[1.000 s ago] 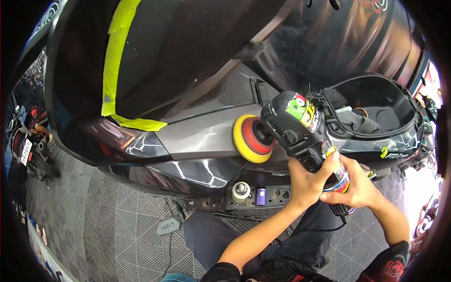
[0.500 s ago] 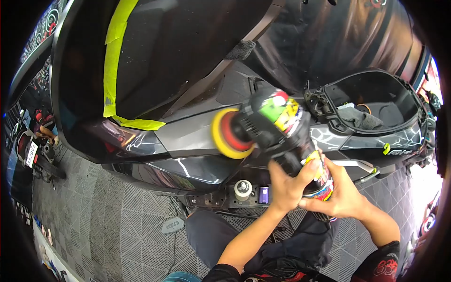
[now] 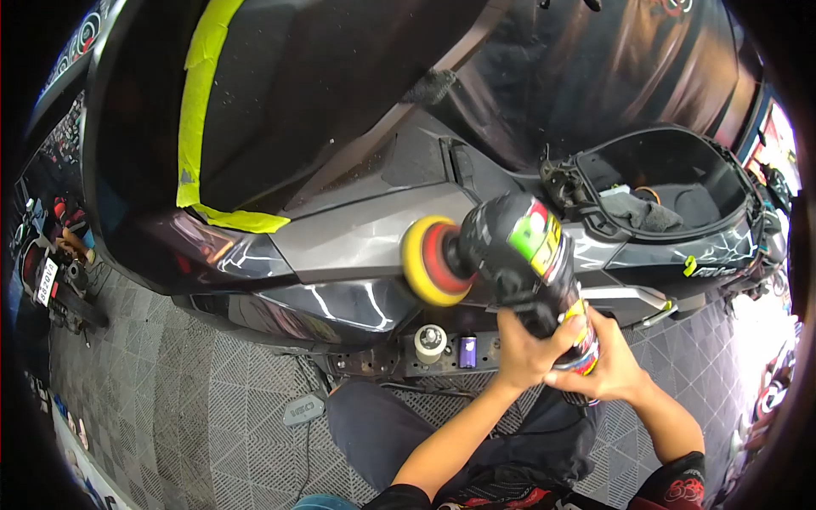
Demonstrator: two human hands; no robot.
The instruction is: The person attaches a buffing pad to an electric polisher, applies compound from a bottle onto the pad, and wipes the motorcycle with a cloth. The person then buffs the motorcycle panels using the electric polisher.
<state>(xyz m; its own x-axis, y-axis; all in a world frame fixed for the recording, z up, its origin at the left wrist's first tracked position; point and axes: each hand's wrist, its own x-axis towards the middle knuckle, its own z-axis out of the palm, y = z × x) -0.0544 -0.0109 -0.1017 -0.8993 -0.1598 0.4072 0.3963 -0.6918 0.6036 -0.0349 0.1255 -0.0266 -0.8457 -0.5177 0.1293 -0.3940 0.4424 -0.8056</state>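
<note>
Both of my hands are wrapped around the sticker-covered body of a polisher (image 3: 520,248). My left hand (image 3: 534,350) grips it near the middle, and my right hand (image 3: 609,357) closes around its rear end. At its front, a yellow foam pad (image 3: 416,262) on a red backing is tilted toward the scooter's glossy dark side panel (image 3: 336,310). Whether the pad touches the bodywork I cannot tell. Just left of the pad runs a matte grey panel (image 3: 365,236). Yellow-green masking tape (image 3: 195,119) lines the front section of the scooter.
A white-topped bottle (image 3: 431,342) and a purple can (image 3: 468,351) stand on the footboard frame (image 3: 374,364) below the polisher. An open storage compartment (image 3: 680,170) holds a grey cloth (image 3: 639,210). On the tiled floor lies a grey box with a cord (image 3: 303,409). Another motorcycle (image 3: 64,285) stands at left.
The polisher has swung slightly down and right in the view, with its pad lower beside the panel. Both hands keep their grip. The whole view has shifted a little left.
</note>
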